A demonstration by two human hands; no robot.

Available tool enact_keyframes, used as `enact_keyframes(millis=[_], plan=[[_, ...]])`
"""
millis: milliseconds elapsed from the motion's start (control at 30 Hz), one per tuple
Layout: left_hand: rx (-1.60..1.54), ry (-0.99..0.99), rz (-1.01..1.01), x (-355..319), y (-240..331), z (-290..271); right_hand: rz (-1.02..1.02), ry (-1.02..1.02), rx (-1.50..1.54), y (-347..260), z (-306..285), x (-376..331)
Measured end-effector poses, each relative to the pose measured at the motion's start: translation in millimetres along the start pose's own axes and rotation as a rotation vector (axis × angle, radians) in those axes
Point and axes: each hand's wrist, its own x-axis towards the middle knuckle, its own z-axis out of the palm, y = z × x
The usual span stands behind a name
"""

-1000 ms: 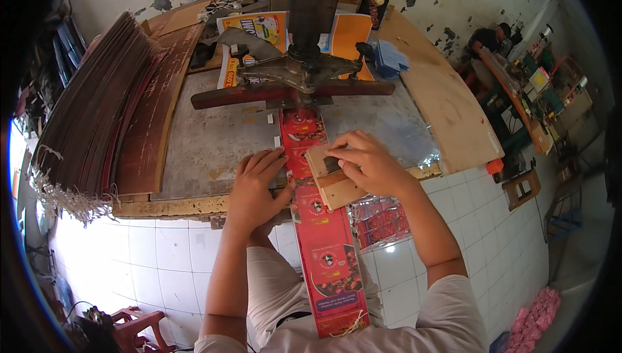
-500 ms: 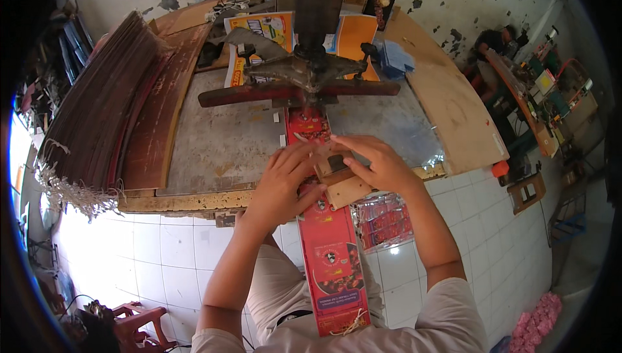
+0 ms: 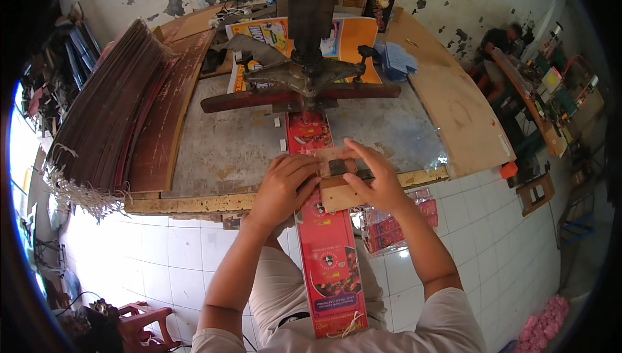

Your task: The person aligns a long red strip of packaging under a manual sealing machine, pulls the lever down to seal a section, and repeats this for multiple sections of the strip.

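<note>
A long red printed card strip [image 3: 327, 236] runs from my lap over the table's front edge to beneath the press head. My left hand [image 3: 282, 188] lies across it with fingers bent and close together, thumb at the strip. Their tips meet the left end of a pale wooden block [image 3: 338, 197], which sits at the table edge across the strip. From the right, my right hand [image 3: 378, 181] grips this block, thumb on the near side and forefinger on the far side. A small dark piece [image 3: 337, 167] shows on the block between them. My left fingertips are partly hidden.
A dark metal press [image 3: 304, 84] with a wide crossbar stands over the strip. Tall stacked brown sheets [image 3: 107, 107] rise at the left. Blue pieces [image 3: 396, 61] lie back right. Red printed packs [image 3: 398, 223] rest below the table edge. Another person [image 3: 495, 45] sits far right.
The wooden block has turned from a tilt to nearly level with the table edge. My right hand has shifted slightly with it, and my left fingers have drawn closer together.
</note>
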Motion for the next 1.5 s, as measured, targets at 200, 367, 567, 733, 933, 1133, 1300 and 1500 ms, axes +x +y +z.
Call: enact_keyframes(millis=[200, 367, 567, 733, 933, 1133, 1300, 1500], plan=[[-0.068, 0.053, -0.023, 2, 6, 5, -0.013, 0.158, -0.100, -4, 8, -8], [-0.090, 0.071, -0.021, 1, 7, 7, -0.047, 0.175, -0.170, -4, 10, -10], [-0.109, 0.059, -0.039, 1, 7, 8, -0.076, 0.200, -0.150, -6, 13, -7], [-0.132, 0.004, 0.000, 15, 4, 5, -0.041, 0.166, -0.235, -15, 6, -2], [-0.163, -0.003, -0.015, 12, 2, 9, -0.030, 0.180, -0.306, -24, 9, 0], [-0.180, -0.010, -0.003, 13, 1, 10, -0.028, 0.177, -0.401, -24, 10, -2], [-0.191, -0.018, 0.002, 15, 2, 8, -0.019, 0.182, -0.416, -25, 10, -3], [-0.179, -0.022, 0.017, 13, 1, 9, 0.041, 0.189, -0.392, -29, 12, -4]])
